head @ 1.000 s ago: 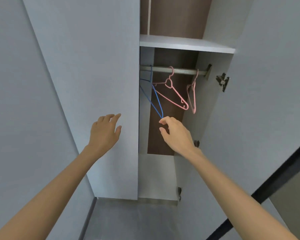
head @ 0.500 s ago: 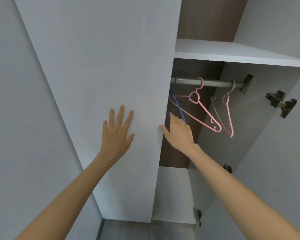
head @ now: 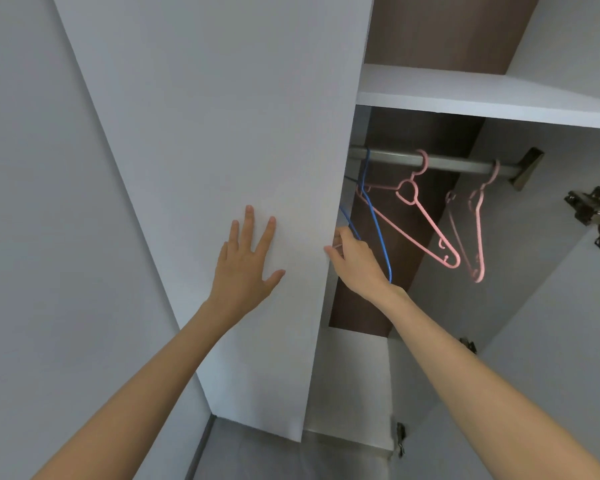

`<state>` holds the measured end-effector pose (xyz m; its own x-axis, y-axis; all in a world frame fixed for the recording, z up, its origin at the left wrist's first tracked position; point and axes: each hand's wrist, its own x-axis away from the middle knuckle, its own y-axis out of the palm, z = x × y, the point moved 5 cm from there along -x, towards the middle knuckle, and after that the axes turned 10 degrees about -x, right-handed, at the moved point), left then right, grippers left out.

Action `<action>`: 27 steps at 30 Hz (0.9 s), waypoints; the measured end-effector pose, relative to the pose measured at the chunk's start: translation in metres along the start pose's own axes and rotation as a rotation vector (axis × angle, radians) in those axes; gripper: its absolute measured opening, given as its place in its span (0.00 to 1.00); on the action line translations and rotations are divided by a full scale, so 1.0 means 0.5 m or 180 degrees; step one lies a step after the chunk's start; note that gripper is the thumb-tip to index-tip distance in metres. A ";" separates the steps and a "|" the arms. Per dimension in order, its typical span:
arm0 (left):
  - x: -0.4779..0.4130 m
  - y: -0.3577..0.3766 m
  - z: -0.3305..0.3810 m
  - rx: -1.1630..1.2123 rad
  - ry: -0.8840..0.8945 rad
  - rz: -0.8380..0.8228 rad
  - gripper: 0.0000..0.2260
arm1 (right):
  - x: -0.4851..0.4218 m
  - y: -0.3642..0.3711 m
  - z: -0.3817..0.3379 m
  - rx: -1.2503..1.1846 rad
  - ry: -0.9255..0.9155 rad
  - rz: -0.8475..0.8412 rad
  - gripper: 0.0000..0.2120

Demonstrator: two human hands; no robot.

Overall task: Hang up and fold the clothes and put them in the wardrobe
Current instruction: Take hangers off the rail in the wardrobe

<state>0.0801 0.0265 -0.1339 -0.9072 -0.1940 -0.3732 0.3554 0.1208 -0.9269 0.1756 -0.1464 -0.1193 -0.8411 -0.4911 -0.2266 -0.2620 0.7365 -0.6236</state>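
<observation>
Five straight, spread fingers: left hand flat on wardrobe door. Right hand fingers curled at door edge beside blue hanger; hold on it unclear. Blue hanger, near pink hanger, far pink hanger hang on rail.

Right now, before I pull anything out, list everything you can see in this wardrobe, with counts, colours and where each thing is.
closed door: one, white, left, across the wardrobe front
open door: one, white, right, swung outward
shelf: one, white, above the rail
rail: one, grey metal, under the shelf
pink hangers: two, pink, hooked on the rail
blue hanger: at least one, blue, left end of the rail, partly hidden by the closed door
hinges: three visible, dark metal, right side
back panel: one, brown, inside rear
floor: grey, bottom
left hand: flat on the closed door
right hand: at that door's edge by the blue hanger, its grip hidden
</observation>
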 end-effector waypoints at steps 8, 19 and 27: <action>0.123 -0.015 0.048 0.0317 -0.0306 -0.0249 0.59 | 0.128 0.009 -0.059 -0.0108 -0.0485 -0.0930 0.16; 0.297 -0.007 0.089 0.1483 -0.0903 -0.0176 0.49 | 0.205 0.023 -0.107 0.0206 -0.0959 -0.1605 0.29; 0.272 0.002 0.120 0.1921 -0.1730 0.0420 0.50 | 0.227 0.030 -0.117 -0.0152 -0.0984 -0.1799 0.31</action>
<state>-0.0298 -0.0580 -0.1879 -0.6690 -0.6779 -0.3047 0.6520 -0.3384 -0.6785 0.0486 -0.1639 -0.1106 -0.3940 -0.9154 -0.0825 -0.6516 0.3415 -0.6774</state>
